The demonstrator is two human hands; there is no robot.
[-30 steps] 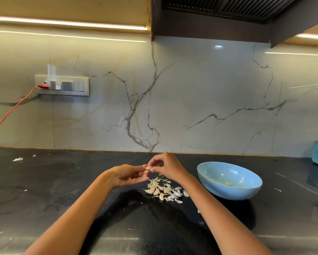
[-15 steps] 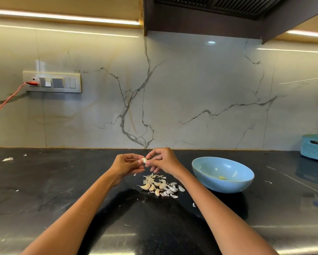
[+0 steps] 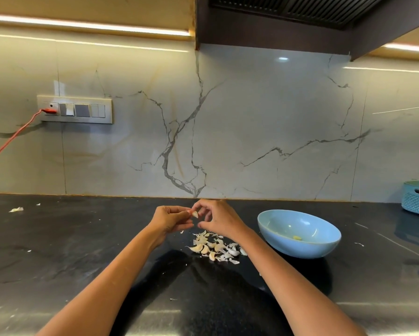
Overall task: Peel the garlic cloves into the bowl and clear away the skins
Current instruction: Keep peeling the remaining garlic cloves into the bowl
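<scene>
Garlic clove (image 3: 195, 214), small and pale, sits pinched at the fingertips of the left hand (image 3: 170, 220), above the dark countertop (image 3: 82, 251). It is too small to tell how much skin clings to it. The right hand (image 3: 219, 220) is just beside it at 3 o'clock, fingers curled; its upper fingertips reach the clove, but whether they grip the clove or a flap of skin cannot be made out. Thumb and a lower finger of that hand meet below the clove, and anything held there is too small to see.

Beneath the hands, towards 6 o'clock, lies a loose pile of cloves and skins (image 3: 215, 248); which pieces are whole cloves and which are empty husks is hard to judge, and the right wrist covers the pile's right edge. A light blue bowl (image 3: 299, 246) stands at 3 o'clock from the pile, near but apart from it, with one yellowish peeled clove (image 3: 297, 237) inside.

Bare counter spreads wide to 9 o'clock, with only stray flecks of skin (image 3: 16, 209) far off. At the far 3 o'clock edge a teal basket (image 3: 417, 202) is cut off by the frame. On the marble wall at 10 o'clock, a switch plate (image 3: 75, 109) holds a red plug and cord (image 3: 16, 134) running out of view.
</scene>
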